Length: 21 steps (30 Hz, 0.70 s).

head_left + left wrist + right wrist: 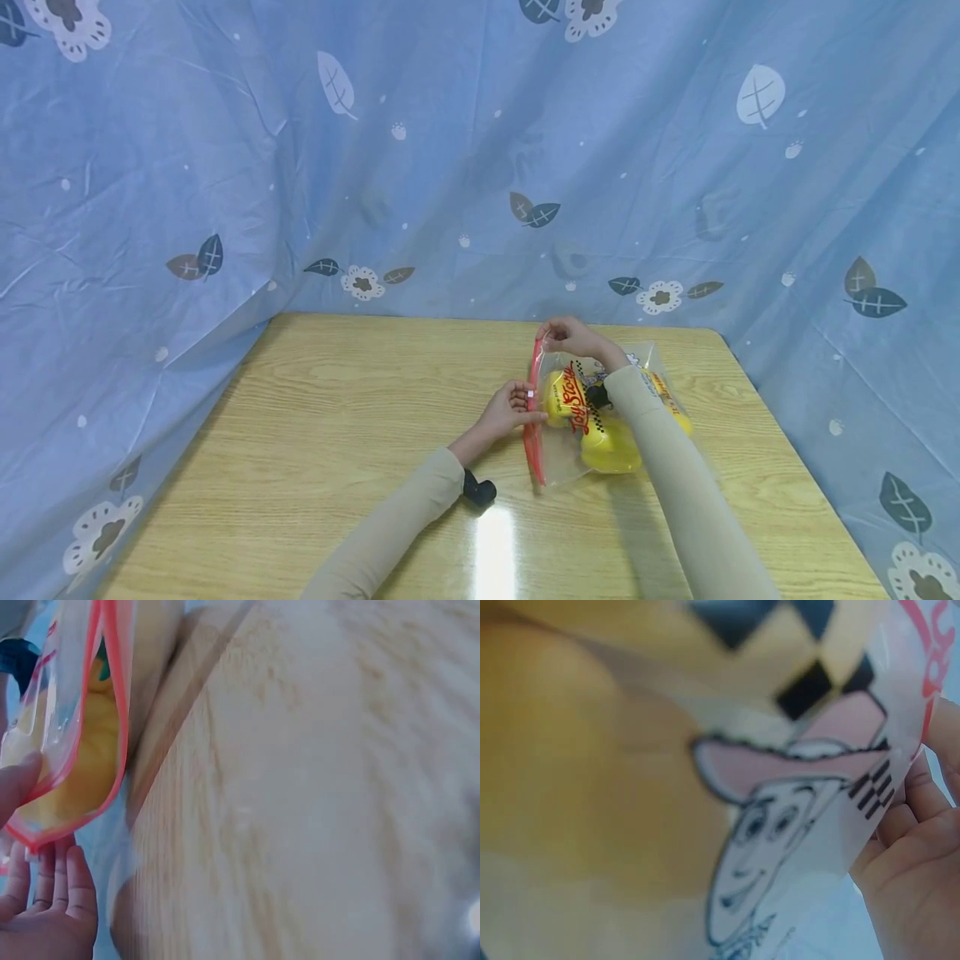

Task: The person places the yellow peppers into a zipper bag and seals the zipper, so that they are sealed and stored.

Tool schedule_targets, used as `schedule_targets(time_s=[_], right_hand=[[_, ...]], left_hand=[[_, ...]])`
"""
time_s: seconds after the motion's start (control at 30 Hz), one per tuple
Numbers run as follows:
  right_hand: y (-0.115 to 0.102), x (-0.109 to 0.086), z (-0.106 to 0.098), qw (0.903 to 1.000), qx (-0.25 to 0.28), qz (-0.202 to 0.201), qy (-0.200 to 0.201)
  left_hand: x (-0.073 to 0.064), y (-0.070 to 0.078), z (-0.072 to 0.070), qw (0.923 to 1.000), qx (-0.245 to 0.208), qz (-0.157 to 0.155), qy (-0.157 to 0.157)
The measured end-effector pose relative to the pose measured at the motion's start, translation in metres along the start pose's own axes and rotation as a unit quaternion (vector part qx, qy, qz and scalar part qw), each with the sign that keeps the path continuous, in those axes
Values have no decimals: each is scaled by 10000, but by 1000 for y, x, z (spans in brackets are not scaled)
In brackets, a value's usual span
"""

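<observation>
A clear zip bag (562, 454) with red edging lies at the right of the table, printed with red lettering and a cartoon figure in a hat (780, 810). Yellow things (611, 446) show through the plastic; their kind is unclear. My left hand (506, 410) holds the middle of the red-edged mouth (120, 742), its thumb (16, 784) over the bag and fingers beneath. The mouth gapes in the left wrist view. At the far end of that edging, my right hand (573, 337) pinches the bag's corner; its fingers are partly behind plastic in the right wrist view.
The wooden table (360, 400) extends to the left and in front of the bag. A blue patterned curtain (450, 167) hangs behind it and along both sides. Black devices (480, 490) sit at the wrists.
</observation>
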State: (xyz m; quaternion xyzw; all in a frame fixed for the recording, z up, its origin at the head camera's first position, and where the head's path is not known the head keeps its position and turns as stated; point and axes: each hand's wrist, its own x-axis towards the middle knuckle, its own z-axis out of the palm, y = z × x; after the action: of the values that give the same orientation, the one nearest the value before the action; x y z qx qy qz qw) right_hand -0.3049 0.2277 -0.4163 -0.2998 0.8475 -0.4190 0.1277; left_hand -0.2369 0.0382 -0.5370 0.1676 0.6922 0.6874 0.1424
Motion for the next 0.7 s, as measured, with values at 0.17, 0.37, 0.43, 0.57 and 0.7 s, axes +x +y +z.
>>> schedule_targets(time_s=[0.17,0.37,0.43,0.57,0.7], right_hand=[[-11,-4,-1,9999,-38,128,-72],[-14,-3,-1,9999,50,131,-46],[-14,-3,-1,9999,14,108,-33],[-14,-3,-2,9999,-65,85,-40],[-16,-4,-2,9998,-173,122,-16]], left_hand=[[1,3,-2,9998,-99,-118,-108],[3,2,-6,9996,-191,-137,-130],[4,2,-6,9998,-133,-141,-74],[4,2,-6,10000,-46,1,36],[3,3,-5,9998,-168,135,32]])
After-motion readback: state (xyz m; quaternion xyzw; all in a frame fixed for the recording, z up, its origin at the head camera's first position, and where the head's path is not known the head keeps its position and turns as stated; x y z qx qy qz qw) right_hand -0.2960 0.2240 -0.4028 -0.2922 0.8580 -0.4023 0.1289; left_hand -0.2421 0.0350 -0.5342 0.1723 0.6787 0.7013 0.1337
